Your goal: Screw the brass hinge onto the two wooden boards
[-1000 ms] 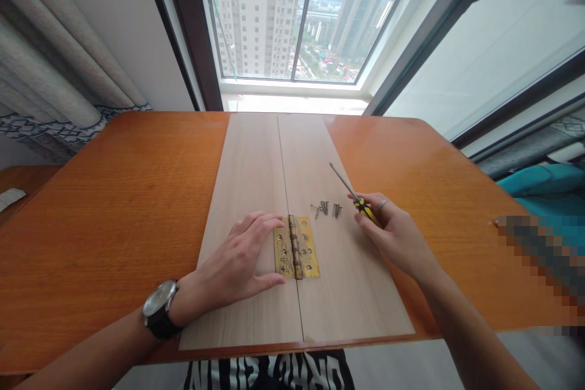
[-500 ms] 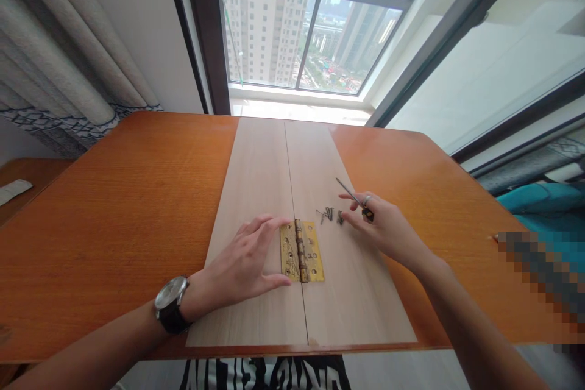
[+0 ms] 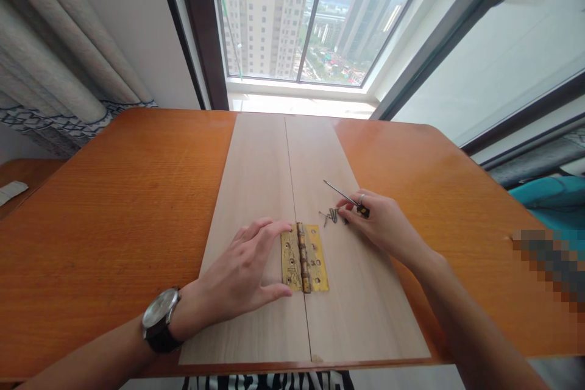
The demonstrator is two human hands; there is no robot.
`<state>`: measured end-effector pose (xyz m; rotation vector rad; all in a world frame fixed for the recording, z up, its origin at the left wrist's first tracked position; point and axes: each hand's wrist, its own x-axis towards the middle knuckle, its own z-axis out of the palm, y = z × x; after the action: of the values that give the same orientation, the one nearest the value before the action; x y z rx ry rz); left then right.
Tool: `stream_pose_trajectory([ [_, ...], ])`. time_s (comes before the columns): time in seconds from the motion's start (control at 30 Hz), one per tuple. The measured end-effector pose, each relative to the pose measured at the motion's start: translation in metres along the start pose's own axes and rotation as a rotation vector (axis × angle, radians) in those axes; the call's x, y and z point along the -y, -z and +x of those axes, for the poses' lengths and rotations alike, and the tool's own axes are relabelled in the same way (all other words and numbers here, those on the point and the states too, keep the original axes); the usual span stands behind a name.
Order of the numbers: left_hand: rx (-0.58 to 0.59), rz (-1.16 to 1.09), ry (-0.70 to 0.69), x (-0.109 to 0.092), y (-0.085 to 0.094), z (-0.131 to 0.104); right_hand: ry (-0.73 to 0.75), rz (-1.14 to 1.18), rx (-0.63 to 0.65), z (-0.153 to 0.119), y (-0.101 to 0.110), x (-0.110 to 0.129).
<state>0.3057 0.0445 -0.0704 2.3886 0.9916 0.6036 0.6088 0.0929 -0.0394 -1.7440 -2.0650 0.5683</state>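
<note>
A brass-coloured hinge (image 3: 316, 259) lies unfolded over the seam between two pale wooden boards (image 3: 256, 164). My left hand (image 3: 242, 265) rests at its left side, thumb and index finger spread against the upper and lower corners of the left leaf. Several screws (image 3: 333, 216) lie in a small group up and right of the hinge. Over them, my right hand (image 3: 379, 216) is closed on a screwdriver (image 3: 342, 192), its shaft pointing up and left. The right thumb and fingertips are at the right end of the screw group; whether they pinch a screw is unclear.
An orange-brown wooden table (image 3: 150, 195) carries the boards. Beyond its far edge is a window (image 3: 311, 24). A grey curtain (image 3: 55, 55) hangs at the left. A teal object (image 3: 548, 198) stands past the right edge, near a blurred patch.
My right hand has moved slightly left, and its fingertips have come together at the screws, with the screwdriver lying flatter. My left hand stays by the hinge. The view has shifted a little.
</note>
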Motion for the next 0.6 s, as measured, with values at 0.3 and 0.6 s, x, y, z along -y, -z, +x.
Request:
stream_pose_trajectory([
  [0.3, -0.024, -0.011, -0.007, -0.002, 0.002, 0.001, 0.055, 0.069, 0.039, -0.007, 0.008, -0.006],
  [0.6, -0.011, -0.019, -0.013, -0.003, 0.005, 0.001, 0.039, 0.080, 0.036, -0.006, 0.008, -0.011],
])
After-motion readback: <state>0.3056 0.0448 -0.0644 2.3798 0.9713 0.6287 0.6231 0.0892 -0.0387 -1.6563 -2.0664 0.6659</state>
